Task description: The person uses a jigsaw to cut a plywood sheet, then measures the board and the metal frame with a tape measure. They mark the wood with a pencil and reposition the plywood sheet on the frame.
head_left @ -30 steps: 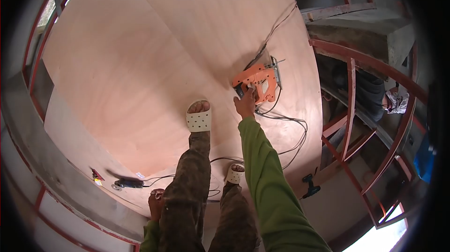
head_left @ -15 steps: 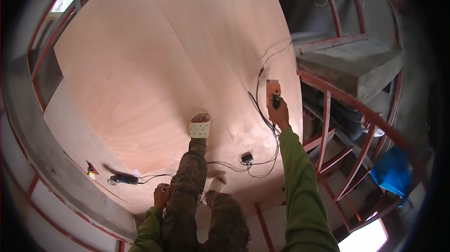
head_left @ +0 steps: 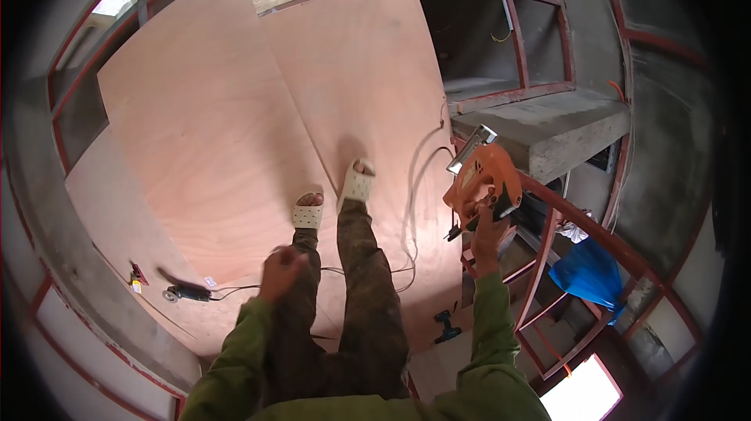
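My right hand (head_left: 488, 237) is closed round the handle of an orange jigsaw (head_left: 489, 170). The jigsaw is raised and tilted beside the right edge of the plywood sheets (head_left: 211, 131), its metal base plate turned up and left. A dark cord (head_left: 412, 194) trails over the plywood close to it. My left hand (head_left: 283, 271) hangs in front of my left leg, nearest to the trousers; motion smears its fingers. Both my feet, in cream sandals (head_left: 307, 216), stand on the plywood.
An angle grinder (head_left: 190, 293) and a small red tool (head_left: 138, 276) lie at the left. A cordless drill (head_left: 447, 328) lies at lower right. Red metal framing (head_left: 540, 264), a concrete ledge (head_left: 563, 127) and a blue bag (head_left: 591, 276) border the plywood's right side.
My right hand has lifted the jigsaw off the plywood. My left hand has risen from beside my knee. My rear foot has stepped forward, and the drill has come into view.
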`<state>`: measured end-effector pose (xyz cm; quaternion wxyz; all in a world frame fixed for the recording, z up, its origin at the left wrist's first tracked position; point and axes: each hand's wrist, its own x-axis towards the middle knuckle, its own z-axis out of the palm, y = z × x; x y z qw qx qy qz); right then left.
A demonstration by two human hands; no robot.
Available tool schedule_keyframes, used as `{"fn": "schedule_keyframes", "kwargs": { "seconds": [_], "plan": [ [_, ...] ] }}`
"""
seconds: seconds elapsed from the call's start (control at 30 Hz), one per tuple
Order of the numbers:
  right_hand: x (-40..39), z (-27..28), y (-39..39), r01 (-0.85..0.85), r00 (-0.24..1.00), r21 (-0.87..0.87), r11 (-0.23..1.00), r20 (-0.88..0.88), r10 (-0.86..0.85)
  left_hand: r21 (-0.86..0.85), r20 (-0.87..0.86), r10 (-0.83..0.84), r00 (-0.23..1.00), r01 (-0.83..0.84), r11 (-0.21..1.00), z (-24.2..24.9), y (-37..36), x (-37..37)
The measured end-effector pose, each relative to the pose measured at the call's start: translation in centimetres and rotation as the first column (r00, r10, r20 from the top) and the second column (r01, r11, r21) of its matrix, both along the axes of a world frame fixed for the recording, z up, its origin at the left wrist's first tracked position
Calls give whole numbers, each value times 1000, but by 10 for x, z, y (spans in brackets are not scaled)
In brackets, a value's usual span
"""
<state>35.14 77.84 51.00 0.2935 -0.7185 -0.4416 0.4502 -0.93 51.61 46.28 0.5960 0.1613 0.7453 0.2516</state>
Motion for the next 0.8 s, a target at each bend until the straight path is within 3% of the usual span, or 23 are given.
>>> {"fn": "schedule_keyframes", "kwargs": {
  "seconds": [0.03, 0.07, 0.1, 0.17, 0.23, 0.3, 0.37, 0.4, 0.43, 0.5, 0.57, 0.63, 0.67, 0.7, 0.73, 0.8],
  "plan": [
    [-5, 12, 6, -2, 1000, 3, 1000, -2, 2, 60, 111, -84, 990, 77, 995, -6, 34, 18],
    [-10, 22, 9, -71, 985, 108, 992, 163, 52, 155, 82, -196, 977, 182, 971, -1, 71, 38],
    [-32, 48, 18, -34, 991, 92, 995, 130, 22, 208, 402, 9, 916, -101, 973, -15, 89, 69],
    [-44, 69, 35, 0, 997, 125, 992, 74, -9, 349, 522, -105, 846, -100, 932, -28, 138, 107],
    [-48, 82, 56, -9, 999, 152, 988, 45, 3, 307, 404, 18, 915, -154, 939, -12, 173, 128],
    [-70, 128, 82, 77, 993, 61, 995, 83, -82, 293, 342, 74, 937, -182, 939, -3, 180, 128],
    [-68, 153, 107, 33, 997, -22, 999, 64, -32, 133, 258, -91, 962, 58, 989, 0, 176, 102],
    [-65, 166, 120, -9, 998, -100, 995, 53, 14, 178, 94, -77, 993, 59, 982, -18, 156, 100],
    [-61, 178, 131, -71, 993, -125, 990, 83, 82, 173, 143, -98, 985, 73, 982, -18, 144, 81],
    [-67, 209, 151, -117, 986, -128, 985, 105, 131, 58, -54, -247, 967, 250, 966, 3, 128, 45],
    [-62, 221, 172, -176, 974, -122, 977, 124, 191, 109, -205, -492, 846, 519, 848, 18, 104, 23],
    [-45, 219, 197, -290, 900, -76, 954, 318, 299, 171, -65, -739, 671, 737, 654, 72, 112, 15],
    [-57, 225, 210, -311, 896, -71, 948, 310, 317, 278, -408, -744, 530, 848, 451, 92, 102, 25],
    [-74, 237, 225, -516, 774, -16, 856, 420, 474, 251, -471, -776, 419, 907, 338, 115, 105, 34],
    [-90, 246, 238, -696, 612, 15, 718, 535, 582, 112, -414, -886, 210, 977, 179, 115, 94, 61],
    [-113, 253, 264, -703, 595, -3, 711, 545, 591, 204, -321, -916, 242, 962, 183, 139, 96, 88]
  ]
}}
